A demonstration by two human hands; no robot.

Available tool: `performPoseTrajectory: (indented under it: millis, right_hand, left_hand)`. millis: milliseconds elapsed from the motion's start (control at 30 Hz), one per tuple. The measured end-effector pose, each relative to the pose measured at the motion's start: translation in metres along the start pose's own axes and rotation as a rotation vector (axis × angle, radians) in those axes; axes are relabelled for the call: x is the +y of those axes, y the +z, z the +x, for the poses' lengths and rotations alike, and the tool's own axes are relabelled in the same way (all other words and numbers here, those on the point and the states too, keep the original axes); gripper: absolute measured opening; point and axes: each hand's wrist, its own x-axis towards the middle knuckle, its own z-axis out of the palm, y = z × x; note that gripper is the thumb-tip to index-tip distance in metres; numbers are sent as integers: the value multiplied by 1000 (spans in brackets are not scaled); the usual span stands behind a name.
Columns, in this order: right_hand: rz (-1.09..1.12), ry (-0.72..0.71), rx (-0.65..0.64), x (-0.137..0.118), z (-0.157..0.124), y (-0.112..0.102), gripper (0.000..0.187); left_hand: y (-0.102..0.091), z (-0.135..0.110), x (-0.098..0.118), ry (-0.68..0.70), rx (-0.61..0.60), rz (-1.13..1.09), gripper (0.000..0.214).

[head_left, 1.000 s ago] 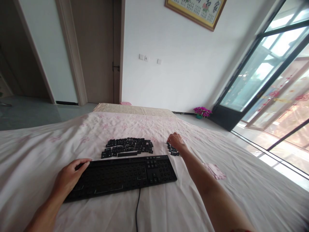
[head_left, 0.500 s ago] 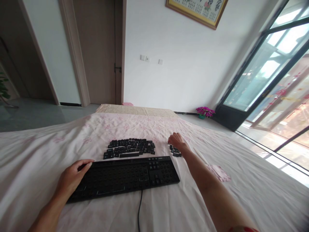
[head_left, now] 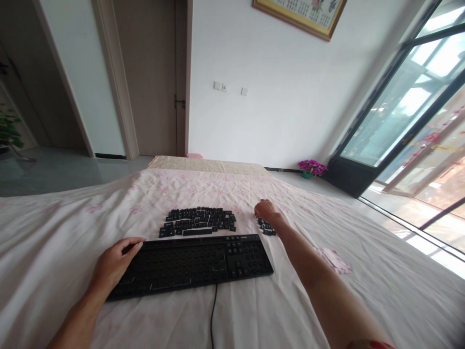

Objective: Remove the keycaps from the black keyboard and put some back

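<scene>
A black keyboard [head_left: 174, 264] lies across the bed sheet, most of its keycaps off and a few still seated near its right part. My left hand [head_left: 118, 264] grips its upper left edge, thumb on top, the other fingers partly hidden. Beyond the keyboard, a large cluster of loose black keycaps [head_left: 199, 220] is laid out in rows, with the long space bar [head_left: 197, 232] in front. Over a smaller group of keycaps [head_left: 268, 228] to the right, my right hand [head_left: 268, 211] reaches down with fingers curled together; what they pinch, if anything, is hidden.
A pale floral sheet [head_left: 119, 218] covers the surface. On it, right of my forearm, are a thin white stick [head_left: 304, 232] and a crumpled pink cloth [head_left: 337, 261]. The keyboard's cable [head_left: 213, 310] runs toward me. Purple flowers [head_left: 313, 167] stand by the glass door.
The whole view has shifted slightly, so everything appears a little farther right. My right hand stays at the small keycap group with its fingers curled; my left hand keeps hold of the keyboard.
</scene>
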Motion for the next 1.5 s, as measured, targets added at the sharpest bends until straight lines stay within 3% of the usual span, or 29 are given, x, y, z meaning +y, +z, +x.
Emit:
performPoseTrajectory:
  millis: [233, 467, 700, 1267, 1500]
  right_hand:
    - [245, 37, 63, -14, -15, -7, 24]
    - [739, -82, 105, -50, -81, -3, 22]
    - [578, -162, 187, -61, -119, 2, 15]
    - [320, -241, 160, -82, -136, -19, 16]
    - [329, -185, 98, -83, -136, -25, 17]
  left_hand:
    - [-1, -1, 2, -1, 8, 14, 34]
    - [-2, -3, 6, -1, 15, 34, 34]
    - [-3, -4, 8, 23, 28, 37, 34]
    - [-3, -4, 8, 19, 10, 35, 35]
    - [-3, -4, 8, 2, 9, 46, 35]
